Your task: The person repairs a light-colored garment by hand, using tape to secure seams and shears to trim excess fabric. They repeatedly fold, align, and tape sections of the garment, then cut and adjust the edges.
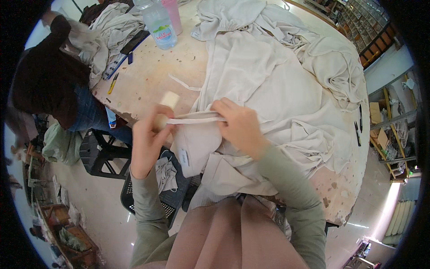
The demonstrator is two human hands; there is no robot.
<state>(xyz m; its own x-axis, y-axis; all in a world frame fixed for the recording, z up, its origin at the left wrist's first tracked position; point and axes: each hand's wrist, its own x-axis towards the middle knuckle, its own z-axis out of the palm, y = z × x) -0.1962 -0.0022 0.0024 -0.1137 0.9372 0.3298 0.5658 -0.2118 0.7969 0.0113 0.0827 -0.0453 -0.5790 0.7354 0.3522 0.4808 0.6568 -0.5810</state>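
My left hand (pixel 150 139) pinches one end of a narrow pale band (pixel 192 120) on a beige garment piece (pixel 199 152) with a small label. A cream block-like object (pixel 170 99) shows just behind that hand; I cannot tell whether it is held. My right hand (pixel 235 127) grips the band's other end, fingers curled over the cloth. The band stretches sideways between both hands. Beneath and beyond them spreads a large pale garment (pixel 251 62), with a loose thin strap (pixel 186 84) lying left of it.
A round worn table (pixel 336 197) carries more pale cloth (pixel 331 76), bottles (pixel 163 33), a yellow cutter (pixel 112 85) and dark tools (pixel 357 132). Another person in dark clothing (pixel 49 80) is at the left, near black plastic stools (pixel 105 157). Shelving (pixel 387 130) stands at the right.
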